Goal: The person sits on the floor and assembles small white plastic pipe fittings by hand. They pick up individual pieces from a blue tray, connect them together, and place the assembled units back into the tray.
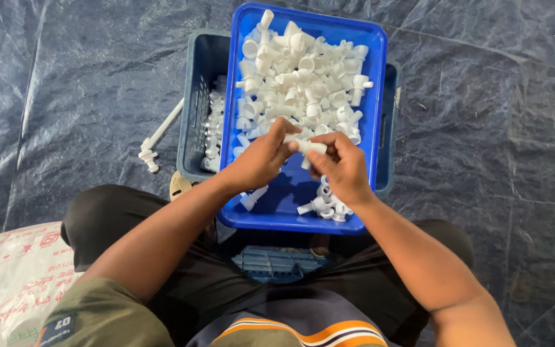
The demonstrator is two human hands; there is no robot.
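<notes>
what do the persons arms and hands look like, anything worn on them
Both forearms are bare from elbow to wrist: no sleeves reach them. The left hand and right hand wear no gloves, and no ring, watch or bracelet shows on either. Nearer the camera, an olive-green sleeve with a small dark patch covers the left upper arm. No sleeve shows on the right arm in this view.
</notes>
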